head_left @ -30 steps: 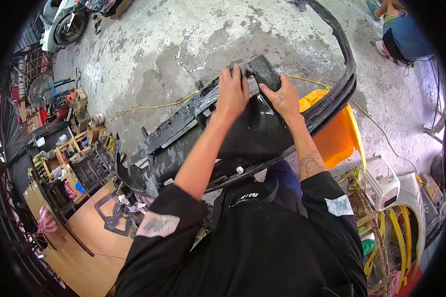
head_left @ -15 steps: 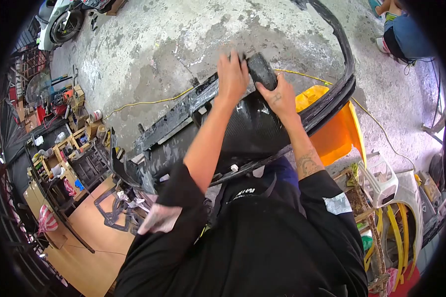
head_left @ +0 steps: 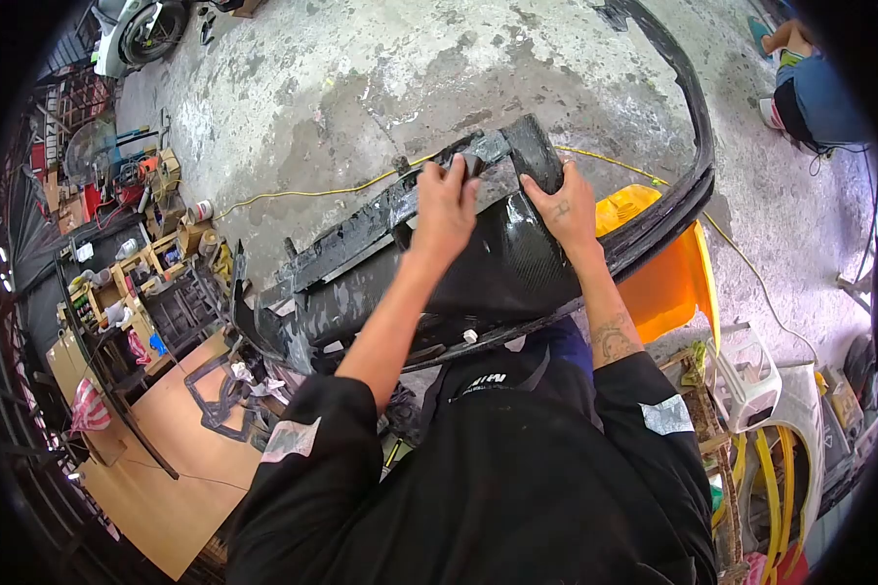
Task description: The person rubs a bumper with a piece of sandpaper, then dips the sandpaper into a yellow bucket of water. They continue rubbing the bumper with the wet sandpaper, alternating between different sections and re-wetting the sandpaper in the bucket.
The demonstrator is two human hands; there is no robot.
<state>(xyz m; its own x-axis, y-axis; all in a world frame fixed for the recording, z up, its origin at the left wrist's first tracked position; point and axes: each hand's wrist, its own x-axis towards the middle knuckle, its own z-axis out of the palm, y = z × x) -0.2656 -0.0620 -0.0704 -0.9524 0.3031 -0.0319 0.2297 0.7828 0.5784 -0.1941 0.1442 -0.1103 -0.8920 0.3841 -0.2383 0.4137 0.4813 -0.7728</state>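
A long black car bumper (head_left: 468, 268) with a carbon-fibre weave and grey scuffed patches lies across in front of me. Closed round a small dark block (head_left: 472, 164), my left hand (head_left: 443, 213) presses on the bumper's upper ledge; its fingertips are partly hidden. My right hand (head_left: 564, 207) grips the raised end of the bumper, thumb on the near face and fingers over the far edge. The curved black arm of the bumper (head_left: 691, 107) sweeps up to the right.
An orange-yellow plastic piece (head_left: 668, 278) stands behind the bumper. A yellow cord (head_left: 312, 198) crosses the concrete floor. Shelves of tools stand at left above a wooden board (head_left: 180, 463). A white plastic chair (head_left: 748, 375) is at right; another person (head_left: 824, 93) sits at upper right.
My left hand has come down and to the left with the block, onto the bumper's ledge. My right hand keeps its hold; the whole view has shifted slightly.
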